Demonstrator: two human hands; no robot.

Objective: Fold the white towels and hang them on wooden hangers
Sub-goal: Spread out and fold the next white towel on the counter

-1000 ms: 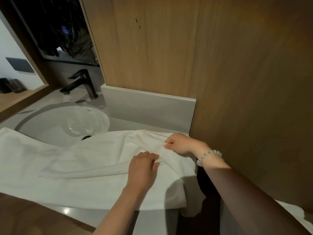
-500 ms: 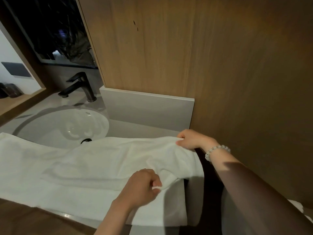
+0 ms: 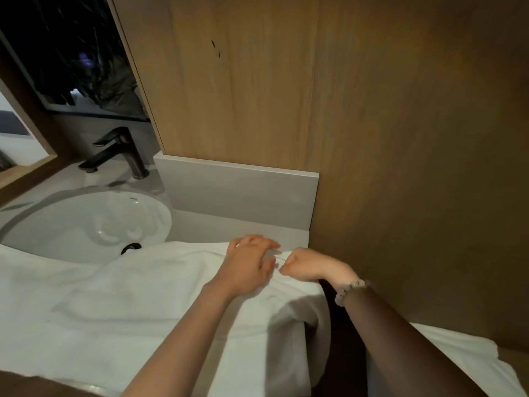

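Item: white towel [image 3: 137,299]; location: spread flat over the surface [image 3: 229,227], the left part overlapping the near rim of the sink [image 3: 86,222], the right end draped off the surface's edge beside the wooden panel [image 3: 400,138]; creases are noted across the middle.

Left hand [image 3: 249,262]: laid on the towel's far edge; its fingers [image 3: 269,245] are held fairly straight and spread, pressing the cloth down; slight blur is noted. Right hand [image 3: 312,266], with a bead bracelet [image 3: 350,290] at the wrist: its fingers [image 3: 289,263] are curled tight, and a fold of the far hem appears to be pinched within them. The two hands are set just beside one another, at the towel's far right corner.

Step in hand (judged): the far hem is being squared ahead of a fold. Recommended handling: the hem should be drawn taut between the pinch and the flat hand; the corner should be matched to the layer beneath before any crease is set; the wrinkles should be smoothed outward towards the sink; the hanging end should be lifted back onto the surface so that its weight does not drag the fold askew.

Further stock: second white towel [image 3: 458,356], lower right, unfolded state not determinable; no wooden hanger is in view.
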